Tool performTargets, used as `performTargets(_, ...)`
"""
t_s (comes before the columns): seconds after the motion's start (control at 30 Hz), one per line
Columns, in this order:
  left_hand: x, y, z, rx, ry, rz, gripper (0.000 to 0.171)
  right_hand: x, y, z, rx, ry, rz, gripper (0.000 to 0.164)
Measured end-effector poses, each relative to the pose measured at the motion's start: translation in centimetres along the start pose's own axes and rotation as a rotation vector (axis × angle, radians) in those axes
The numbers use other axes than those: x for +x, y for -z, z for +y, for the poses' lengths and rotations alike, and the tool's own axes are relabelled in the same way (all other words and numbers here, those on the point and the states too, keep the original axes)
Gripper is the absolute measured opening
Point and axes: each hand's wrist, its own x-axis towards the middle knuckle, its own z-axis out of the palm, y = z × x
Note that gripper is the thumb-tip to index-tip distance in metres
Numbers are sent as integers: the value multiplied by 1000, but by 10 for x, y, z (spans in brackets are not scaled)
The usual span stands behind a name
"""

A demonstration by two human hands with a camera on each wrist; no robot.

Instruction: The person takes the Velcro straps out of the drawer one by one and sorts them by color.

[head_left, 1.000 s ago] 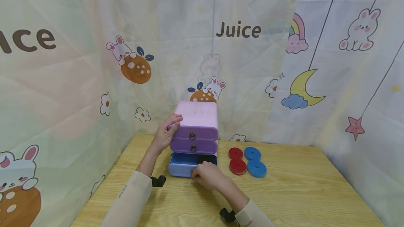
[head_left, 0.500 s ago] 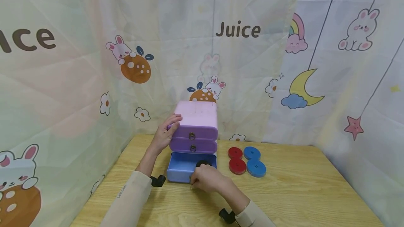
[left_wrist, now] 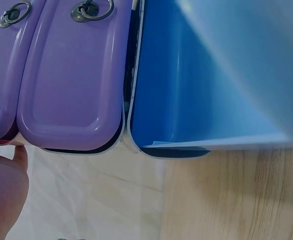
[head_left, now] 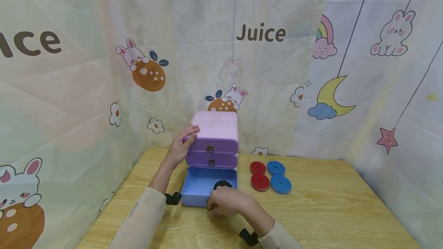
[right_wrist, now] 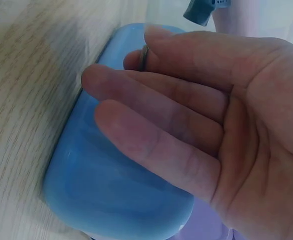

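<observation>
A small chest of drawers [head_left: 214,124] with a pink top stands on the table. It has two closed purple drawers [head_left: 221,146] above a pulled-out blue drawer [head_left: 195,200]. My left hand [head_left: 179,149] rests against the chest's upper left edge, fingers extended over the top and thumb near the front corner. At the blue drawer's front, my right hand [head_left: 228,201] pinches its metal ring pull [right_wrist: 144,57] between thumb and index finger; the other fingers are loosely extended. Inside the drawer lies a black round object [head_left: 222,184], partly hidden by the right hand.
Right of the chest lie two red discs [head_left: 260,182] and two blue discs [head_left: 280,184], flat on the wooden table [head_left: 322,203]. Printed cloth [head_left: 270,87] hangs behind and at both sides. A black camera mount [head_left: 248,237] sits at the right wrist.
My right hand has drawn the blue drawer further out toward me, showing more of its inside and the black round object. My left hand has stayed on the chest.
</observation>
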Motion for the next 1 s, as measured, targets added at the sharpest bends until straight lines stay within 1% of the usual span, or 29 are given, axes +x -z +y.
performTargets(0.1, -1, 0, 0, 4, 3, 3, 35, 0, 0, 0, -3, 29, 5, 5)
performTargets(0.23, -2, 0, 1, 6, 12, 10, 36, 0, 2, 1, 18, 94, 46, 7)
performTargets(0.3, -2, -1, 2, 9, 11, 12, 36, 0, 5, 3, 60, 113, 80, 8)
performTargets(0.37, -2, -1, 2, 12, 12, 15, 36, -1, 8, 5, 125, 118, 113, 13)
performTargets(0.47, -2, -1, 3, 14, 10, 16, 36, -3, 12, 9, 246, 104, 172, 21)
performTargets(0.6, -2, -1, 4, 14, 13, 16, 36, -5, 16, 17, 386, 105, 259, 22)
performTargets(0.73, -2, -1, 4, 10, 10, 12, 35, -8, 21, 23, 466, 101, 326, 23)
performTargets(0.87, -2, -2, 4, 2, 5, 9, 34, -10, 23, 29, 473, 89, 351, 24)
performTargets(1.0, -2, -2, 5, -6, 5, 8, 34, -12, 25, 34, 443, 75, 358, 25)
